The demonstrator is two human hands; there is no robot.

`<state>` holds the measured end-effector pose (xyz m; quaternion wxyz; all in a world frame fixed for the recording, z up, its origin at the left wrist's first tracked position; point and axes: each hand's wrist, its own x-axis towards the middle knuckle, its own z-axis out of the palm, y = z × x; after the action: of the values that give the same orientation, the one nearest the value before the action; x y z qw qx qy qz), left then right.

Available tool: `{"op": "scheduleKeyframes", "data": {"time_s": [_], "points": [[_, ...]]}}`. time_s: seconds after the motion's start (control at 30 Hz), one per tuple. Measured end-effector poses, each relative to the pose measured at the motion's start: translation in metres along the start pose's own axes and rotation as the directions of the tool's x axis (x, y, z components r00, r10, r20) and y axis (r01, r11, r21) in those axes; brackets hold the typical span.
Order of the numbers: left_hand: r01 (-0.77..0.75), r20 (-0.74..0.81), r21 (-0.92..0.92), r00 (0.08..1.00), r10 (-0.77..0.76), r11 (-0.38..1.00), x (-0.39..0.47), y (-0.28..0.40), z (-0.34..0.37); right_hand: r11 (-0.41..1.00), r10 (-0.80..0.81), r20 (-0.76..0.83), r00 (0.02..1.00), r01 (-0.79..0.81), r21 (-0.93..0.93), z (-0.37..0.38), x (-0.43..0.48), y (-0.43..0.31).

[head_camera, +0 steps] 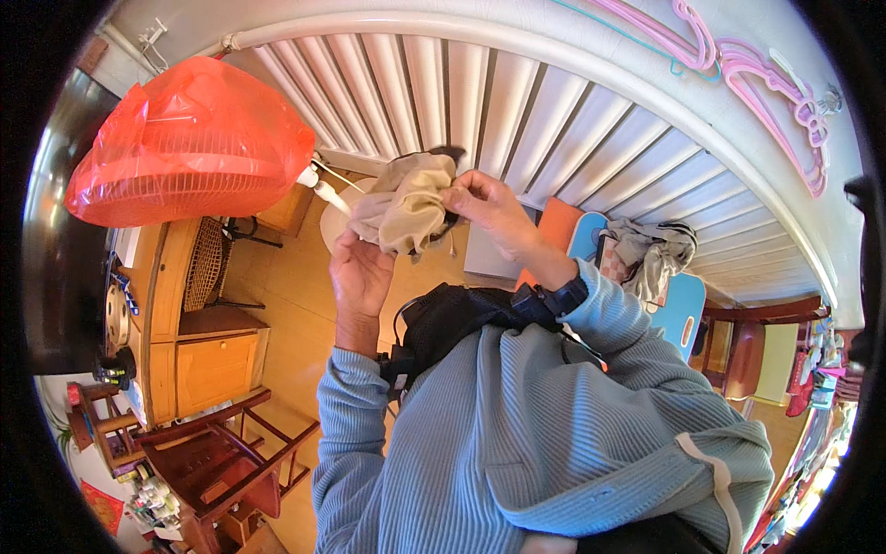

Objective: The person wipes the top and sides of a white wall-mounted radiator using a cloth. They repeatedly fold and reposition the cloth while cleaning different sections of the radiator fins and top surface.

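A bunched piece of beige fabric [415, 208], with a dark patch at its upper edge, hangs between my two hands in front of the radiator. My left hand [363, 270] grips its lower left side, palm turned up. On the right side, my right hand [488, 208] pinches the cloth between thumb and fingers. How the fabric is shaped inside its folds cannot be made out. Just left of it stands a pedestal fan [194, 149] covered with a red plastic bag, its white pole [332, 197] running down behind the cloth.
A white radiator [477, 97] spans the wall ahead. Pink hangers [775, 104] hang at upper right. Crumpled grey clothing [654, 253] lies over a blue board [682, 311] at right. A wooden cabinet [214, 367] and a dark red wooden chair [208, 464] stand at left.
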<state>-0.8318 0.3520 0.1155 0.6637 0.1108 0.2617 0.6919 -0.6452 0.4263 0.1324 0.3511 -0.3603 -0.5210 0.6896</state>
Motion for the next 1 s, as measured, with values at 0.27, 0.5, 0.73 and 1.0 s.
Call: {"op": "scheduleKeyframes", "data": {"time_s": [0.27, 0.5, 0.73, 1.0], "points": [[0.148, 0.005, 0.094, 0.989, -0.149, 0.984, 0.005, -0.012, -0.005, 0.955, -0.231, 0.031, 0.972, 0.233, -0.185, 0.007, -0.012, 0.004], [-0.170, -0.069, 0.256, 0.979, 0.193, 0.952, 0.008, -0.003, -0.002, 0.953, -0.060, -0.110, 0.992, 0.090, 0.290, -0.016, -0.018, 0.007], [-0.409, 0.136, 0.858, 0.765, 0.629, 0.312, 0.019, 0.003, 0.011, 0.972, 0.039, -0.049, 0.998, -0.027, 0.233, 0.007, -0.022, 0.017], [-0.199, -0.057, 0.720, 0.938, 0.342, 0.665, 0.018, 0.016, 0.028, 0.941, -0.187, -0.040, 0.982, 0.167, -0.293, -0.001, -0.013, -0.001]]}}
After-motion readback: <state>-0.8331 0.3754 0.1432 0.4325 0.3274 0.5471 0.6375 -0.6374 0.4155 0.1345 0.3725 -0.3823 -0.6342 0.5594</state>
